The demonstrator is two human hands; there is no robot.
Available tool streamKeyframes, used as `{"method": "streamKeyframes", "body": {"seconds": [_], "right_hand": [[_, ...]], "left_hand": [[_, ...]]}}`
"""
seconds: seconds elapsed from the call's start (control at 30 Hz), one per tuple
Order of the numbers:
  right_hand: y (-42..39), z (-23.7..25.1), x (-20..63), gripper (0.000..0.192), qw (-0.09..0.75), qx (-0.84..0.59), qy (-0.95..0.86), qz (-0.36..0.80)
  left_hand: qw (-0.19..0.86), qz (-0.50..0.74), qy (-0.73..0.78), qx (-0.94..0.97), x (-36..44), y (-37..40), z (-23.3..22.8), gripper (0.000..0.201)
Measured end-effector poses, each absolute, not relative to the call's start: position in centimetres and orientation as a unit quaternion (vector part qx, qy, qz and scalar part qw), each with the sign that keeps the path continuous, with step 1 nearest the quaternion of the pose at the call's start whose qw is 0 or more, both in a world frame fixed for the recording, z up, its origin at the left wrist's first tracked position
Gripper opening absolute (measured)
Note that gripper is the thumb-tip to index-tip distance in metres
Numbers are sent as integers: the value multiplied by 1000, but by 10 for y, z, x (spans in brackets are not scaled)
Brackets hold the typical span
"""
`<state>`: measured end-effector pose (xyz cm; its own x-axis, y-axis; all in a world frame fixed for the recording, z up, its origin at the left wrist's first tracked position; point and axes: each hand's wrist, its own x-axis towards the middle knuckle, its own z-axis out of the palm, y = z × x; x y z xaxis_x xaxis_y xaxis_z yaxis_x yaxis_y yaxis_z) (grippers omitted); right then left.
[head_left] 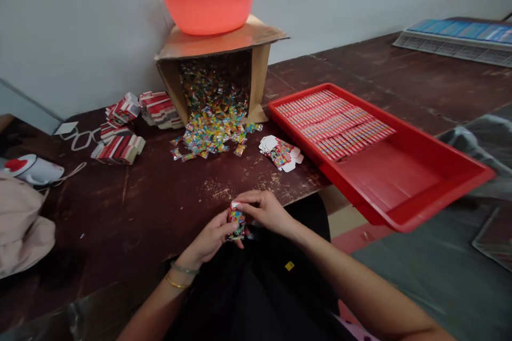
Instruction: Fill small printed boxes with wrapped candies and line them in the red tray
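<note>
Close to my lap, at the table's front edge, my left hand is wrapped around a small colourful printed carton. The fingers of my right hand press on the white flap at its top. What is inside the carton cannot be seen. Beyond my hands, a heap of small wrapped candies spills out of a cardboard box lying on its side. To the right of the heap are several flattened cartons with white flaps.
A red tray at right holds rows of packed small cartons and overhangs the table edge. An orange basin sits on the cardboard box. Stacks of flat cartons, a white mug and beige cloth are at left.
</note>
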<state>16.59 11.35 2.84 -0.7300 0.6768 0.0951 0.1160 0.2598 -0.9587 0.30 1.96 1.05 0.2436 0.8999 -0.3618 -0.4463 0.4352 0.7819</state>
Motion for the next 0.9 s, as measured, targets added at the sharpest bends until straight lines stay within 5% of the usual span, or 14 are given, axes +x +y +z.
{"method": "streamKeyframes", "body": {"seconds": [0.13, 0.37, 0.67, 0.9], "right_hand": [[103, 21, 169, 24, 294, -215, -822, 439], [108, 17, 173, 26, 216, -183, -932, 226], [105, 10, 159, 24, 325, -193, -829, 413], [111, 17, 146, 24, 297, -166, -891, 301]], "left_hand": [[723, 458, 451, 253, 2, 14, 11, 30], [740, 415, 482, 221, 1, 3, -2, 39], [709, 400, 511, 277, -23, 20, 23, 44], [701, 381, 516, 312, -14, 21, 19, 45]]}}
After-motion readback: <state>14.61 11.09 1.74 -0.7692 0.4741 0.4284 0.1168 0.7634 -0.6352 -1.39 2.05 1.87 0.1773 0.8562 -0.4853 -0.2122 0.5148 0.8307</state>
